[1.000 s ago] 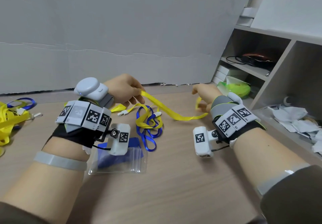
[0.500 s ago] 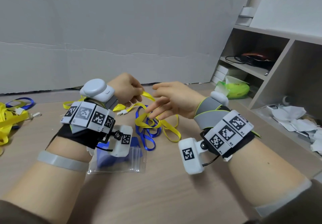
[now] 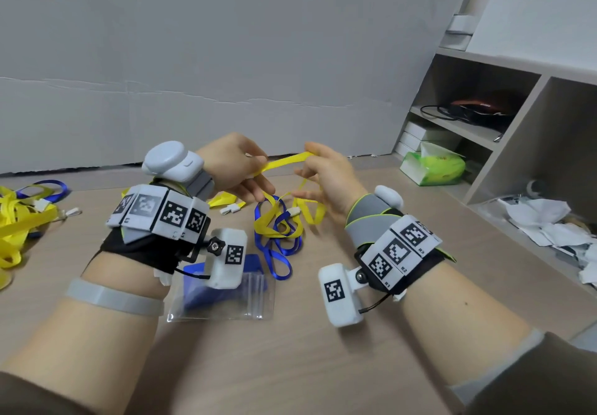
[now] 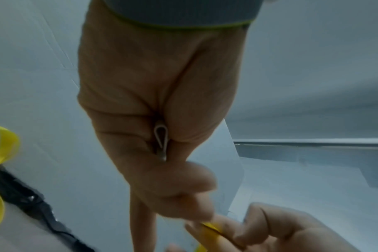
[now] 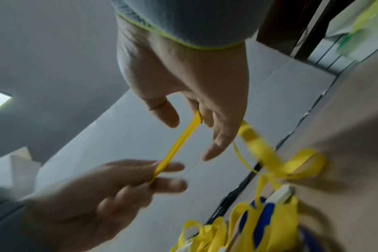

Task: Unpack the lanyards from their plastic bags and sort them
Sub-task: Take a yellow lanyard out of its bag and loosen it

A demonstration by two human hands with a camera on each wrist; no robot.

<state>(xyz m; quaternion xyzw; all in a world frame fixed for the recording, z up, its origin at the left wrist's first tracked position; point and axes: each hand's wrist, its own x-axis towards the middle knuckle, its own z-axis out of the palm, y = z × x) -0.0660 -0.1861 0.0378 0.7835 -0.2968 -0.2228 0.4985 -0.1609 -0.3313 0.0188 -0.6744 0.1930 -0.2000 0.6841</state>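
On the wooden table, above the blue-and-yellow tangle, both the left hand and right hand pinch one yellow lanyard, so lift it slowly to avoid dragging the blue one.

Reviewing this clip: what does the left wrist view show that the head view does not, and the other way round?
Only the left wrist view shows a metal clip tucked in the left hand. Only the head view shows the blue lanyard tangled on the table, the plastic bag and a yellow pile far left. Both show the left hand and right hand pinching one yellow lanyard.
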